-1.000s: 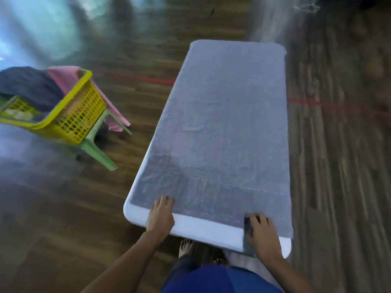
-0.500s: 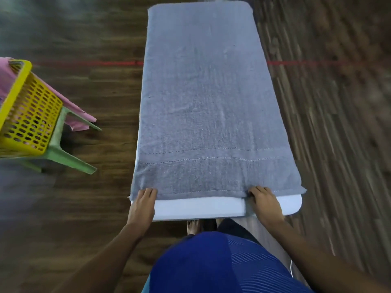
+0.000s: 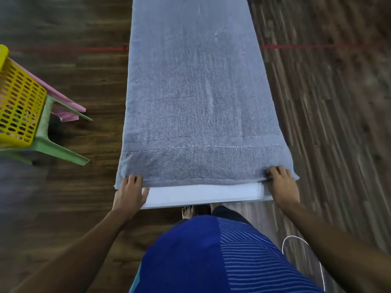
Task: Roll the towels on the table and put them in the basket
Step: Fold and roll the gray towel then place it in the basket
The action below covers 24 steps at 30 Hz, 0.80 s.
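Right grip (image 3: 282,185): fingers curl onto the near right corner of the grey towel (image 3: 196,92) and hold its hem, which lifts a little beside them.
Left grip (image 3: 130,192): fingers bend over the near left corner of the hem with the thumb splayed on bare tabletop; whether it pinches the cloth cannot be told.
Change in half a second: both grips stay at the same two corners. The view has tipped lower, so the towel's far end is now cut off at the top and the basket has slid to the left edge.
Towel: spread flat along the tabletop, unrolled, its stitched band just beyond the fingers. The left corner hangs slightly past the edge.
Tabletop (image 3: 201,195): white and narrow, with a bare strip showing between the hem and the near edge.
Basket (image 3: 19,106): yellow perforated plastic, well apart to the left, on a green plastic stool (image 3: 48,144) with a pink cloth (image 3: 65,108) hanging behind it.
Floor (image 3: 84,81): dark wood planks (blurred at the right), crossed by a red line (image 3: 306,46) that passes behind the table.
Near the body: a blue striped garment (image 3: 211,250), a bare foot (image 3: 188,211) under the tabletop edge, and a white cable (image 3: 296,237) looping at lower right.
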Tool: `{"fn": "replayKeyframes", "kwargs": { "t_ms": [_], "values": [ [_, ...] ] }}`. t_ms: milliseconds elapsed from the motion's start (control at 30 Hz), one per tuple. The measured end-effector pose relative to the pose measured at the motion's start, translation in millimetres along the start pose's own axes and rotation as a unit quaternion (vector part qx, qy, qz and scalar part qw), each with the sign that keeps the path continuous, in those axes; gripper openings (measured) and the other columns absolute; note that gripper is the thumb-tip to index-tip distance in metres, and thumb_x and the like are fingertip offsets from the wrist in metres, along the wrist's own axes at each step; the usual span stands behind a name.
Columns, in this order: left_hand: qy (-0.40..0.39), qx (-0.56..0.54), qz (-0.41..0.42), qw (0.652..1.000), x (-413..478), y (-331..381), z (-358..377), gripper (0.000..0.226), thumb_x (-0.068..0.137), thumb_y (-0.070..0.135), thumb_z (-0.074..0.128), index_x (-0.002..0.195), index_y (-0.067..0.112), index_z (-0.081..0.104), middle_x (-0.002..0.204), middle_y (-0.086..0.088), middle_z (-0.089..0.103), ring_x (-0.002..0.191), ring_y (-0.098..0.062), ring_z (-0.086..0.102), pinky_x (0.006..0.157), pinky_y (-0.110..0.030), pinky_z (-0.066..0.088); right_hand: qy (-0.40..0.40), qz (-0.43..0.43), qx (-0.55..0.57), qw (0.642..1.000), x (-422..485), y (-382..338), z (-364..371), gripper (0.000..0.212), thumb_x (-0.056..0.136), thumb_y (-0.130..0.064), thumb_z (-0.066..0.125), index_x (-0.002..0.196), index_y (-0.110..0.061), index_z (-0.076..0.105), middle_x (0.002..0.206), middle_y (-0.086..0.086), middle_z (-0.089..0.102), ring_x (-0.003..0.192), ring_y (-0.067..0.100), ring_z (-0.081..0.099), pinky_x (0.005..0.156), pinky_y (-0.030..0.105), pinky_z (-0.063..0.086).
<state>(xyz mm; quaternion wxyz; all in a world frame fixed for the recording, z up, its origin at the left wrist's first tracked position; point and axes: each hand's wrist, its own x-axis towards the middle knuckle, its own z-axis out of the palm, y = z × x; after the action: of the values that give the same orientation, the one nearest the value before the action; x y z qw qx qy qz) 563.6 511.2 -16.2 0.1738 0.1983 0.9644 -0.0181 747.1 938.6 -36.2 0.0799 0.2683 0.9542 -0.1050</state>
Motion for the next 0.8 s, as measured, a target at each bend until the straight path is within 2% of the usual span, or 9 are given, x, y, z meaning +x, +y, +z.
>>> {"fn": "replayKeyframes", "kwargs": {
  "t_ms": [33, 167, 267, 433, 567, 733, 800],
  "values": [
    [0.000, 0.021, 0.013, 1.000, 1, 1, 1, 0.039, 0.077, 0.022, 0.077, 0.107, 0.003, 0.062, 0.096, -0.019, 0.059, 0.087, -0.041, 0.060, 0.054, -0.047, 0.052, 0.006, -0.007, 0.008, 1.000, 1, 4, 0, 0.032, 0.074, 0.010, 0.062, 0.102, -0.006, 0.062, 0.104, 0.016, 0.058, 0.092, 0.038, 0.053, 0.073, 0.049, 0.050],
    [0.021, 0.126, 0.079, 0.989, 6, 1, 9, 0.055, 0.056, -0.004, 0.082, 0.108, -0.001, 0.063, 0.088, -0.024, 0.058, 0.065, -0.044, 0.059, 0.048, -0.046, 0.051, 0.026, -0.047, 0.031, 0.998, 2, 10, 1, 0.031, 0.074, 0.012, 0.063, 0.096, -0.010, 0.067, 0.099, 0.009, 0.062, 0.088, 0.034, 0.055, 0.072, 0.045, 0.051],
    [0.035, 0.156, 0.076, 0.984, 12, -1, 6, 0.050, 0.049, -0.006, 0.083, 0.096, 0.000, 0.065, 0.082, -0.020, 0.057, 0.057, -0.038, 0.056, 0.046, -0.040, 0.047, 0.025, -0.060, 0.040, 0.997, 0, 8, 2, 0.029, 0.075, 0.009, 0.064, 0.095, -0.012, 0.068, 0.097, 0.006, 0.064, 0.086, 0.031, 0.055, 0.072, 0.043, 0.051],
    [0.033, 0.127, 0.049, 0.990, 12, -14, 8, 0.037, 0.050, -0.003, 0.082, 0.081, 0.005, 0.063, 0.072, -0.016, 0.061, 0.068, -0.037, 0.059, 0.061, -0.043, 0.048, 0.018, -0.068, 0.053, 0.996, -6, 4, 4, 0.025, 0.080, 0.002, 0.063, 0.097, -0.016, 0.070, 0.097, 0.001, 0.066, 0.087, 0.027, 0.055, 0.074, 0.043, 0.050],
    [0.001, 0.056, -0.007, 0.998, -5, -19, 10, 0.031, 0.059, 0.002, 0.075, 0.086, 0.009, 0.062, 0.085, -0.014, 0.063, 0.085, -0.038, 0.055, 0.068, -0.048, 0.044, 0.017, -0.063, 0.058, 0.996, -10, -2, 6, 0.026, 0.078, 0.001, 0.066, 0.097, -0.017, 0.070, 0.096, 0.000, 0.066, 0.088, 0.025, 0.055, 0.074, 0.041, 0.047],
    [0.017, 0.014, -0.010, 1.000, -9, -13, 12, 0.028, 0.075, 0.019, 0.073, 0.097, 0.011, 0.057, 0.096, -0.012, 0.059, 0.092, -0.038, 0.055, 0.070, -0.050, 0.047, 0.020, -0.040, 0.089, 0.995, -10, -1, 9, 0.023, 0.078, 0.000, 0.067, 0.096, -0.014, 0.069, 0.097, 0.003, 0.065, 0.091, 0.027, 0.054, 0.078, 0.044, 0.047],
    [0.028, 0.016, 0.018, 0.999, -8, -17, 13, 0.033, 0.080, 0.029, 0.073, 0.103, 0.011, 0.057, 0.101, -0.010, 0.058, 0.095, -0.035, 0.055, 0.074, -0.048, 0.049, 0.019, -0.034, 0.092, 0.995, -9, 1, 9, 0.021, 0.079, -0.003, 0.068, 0.097, -0.013, 0.069, 0.097, 0.004, 0.064, 0.092, 0.028, 0.054, 0.080, 0.045, 0.047]
  ]
}}
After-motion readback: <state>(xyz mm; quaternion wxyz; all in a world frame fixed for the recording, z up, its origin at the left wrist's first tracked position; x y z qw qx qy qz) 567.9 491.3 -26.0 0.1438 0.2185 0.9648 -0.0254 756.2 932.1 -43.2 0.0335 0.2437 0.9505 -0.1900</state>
